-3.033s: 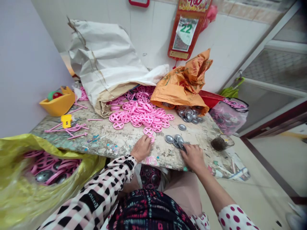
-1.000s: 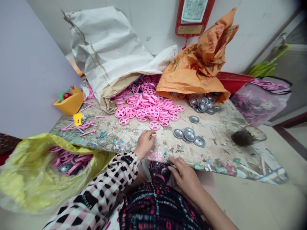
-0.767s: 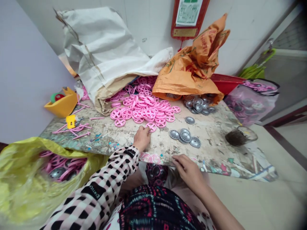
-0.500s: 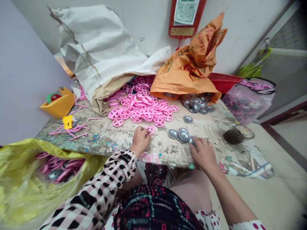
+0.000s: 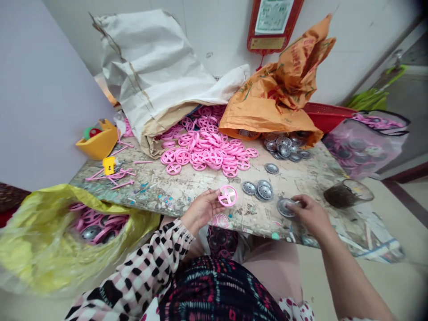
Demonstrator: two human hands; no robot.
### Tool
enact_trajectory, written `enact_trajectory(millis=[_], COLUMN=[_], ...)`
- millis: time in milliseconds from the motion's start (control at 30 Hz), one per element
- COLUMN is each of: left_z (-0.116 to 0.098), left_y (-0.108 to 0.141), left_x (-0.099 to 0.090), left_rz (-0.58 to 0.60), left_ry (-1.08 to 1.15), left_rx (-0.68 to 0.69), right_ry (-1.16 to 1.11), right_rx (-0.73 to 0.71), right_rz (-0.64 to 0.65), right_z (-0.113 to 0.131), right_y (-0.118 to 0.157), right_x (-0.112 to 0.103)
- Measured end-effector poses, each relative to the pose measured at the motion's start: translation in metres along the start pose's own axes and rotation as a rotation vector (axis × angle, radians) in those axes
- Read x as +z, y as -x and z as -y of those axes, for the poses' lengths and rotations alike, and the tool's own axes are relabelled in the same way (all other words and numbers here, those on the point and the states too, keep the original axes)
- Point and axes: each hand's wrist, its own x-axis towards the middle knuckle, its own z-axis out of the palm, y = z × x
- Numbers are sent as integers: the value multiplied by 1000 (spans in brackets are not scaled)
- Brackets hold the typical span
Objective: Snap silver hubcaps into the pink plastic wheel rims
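Observation:
Between the fingers and thumb of my left hand point(image 5: 204, 208) is a pink spoked plastic wheel point(image 5: 228, 196), tilted up so its face shows. My right hand point(image 5: 310, 215) pinches a silver hubcap-like disc point(image 5: 286, 207) by its right edge, close over the table's front part. A few more silver discs point(image 5: 264, 190) lie between the two hands, some overlapping, and a single silver disc point(image 5: 271, 168) rests behind them. Beyond my left hand spreads a heap of pink wheels point(image 5: 210, 154), spilling from the mouth of a white sack point(image 5: 160, 71).
An orange sack point(image 5: 274, 120) spills silver discs point(image 5: 284, 146) at the back. A cup with dark contents point(image 5: 341, 194) leans at the right. Pink rods point(image 5: 117, 178) and a yellow container point(image 5: 96, 141) lie left. A yellow bag point(image 5: 36, 240) of assembled wheels hangs at the front left.
My left hand has lifted a pink wheel off the table and brought it nearer. My right hand has drawn a silver disc away from the small group, to the right. The view has shifted slightly.

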Motion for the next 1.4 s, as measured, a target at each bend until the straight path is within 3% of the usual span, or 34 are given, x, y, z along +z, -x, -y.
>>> enact_trajectory(millis=[133,200,267,367,467,533,733,967,1100,1167,1233,1400], left_z=[9,15,20,24,25,25,29,35,33,30,28,29], left_y=[6,9,14,23,30,33,32,30,27,25,24,16], left_x=[9,16,23,28,27,26,25,24,18,15,12,9], left_rz=[27,76,131,160,148,150,138,69,59,35,-6,-72], left_ry=[43,28,14,-18,-97,-139,-182,-300,-421,-453,-461,-476], left_rx=[-61,-56,-25,60,136,151,150,187,189,214,214,211], right_ry=[-594,-735,-710,-468,-316,-316,-386,-458,-591,-533,-347,97], right_rx=[13,-57,-165,-342,-480,-479,-367,-277,-224,-248,-353,-567], right_rz=[19,55,62,-49,-128,-124,179,133,317,388,356,32], right_z=[44,77,104,124,123,120,114,107,93,84,78,78], right_y=[36,59,79,99,108,108,106,113,111,113,114,94], right_x=[5,17,32,50,58,58,54,65,75,77,76,68])
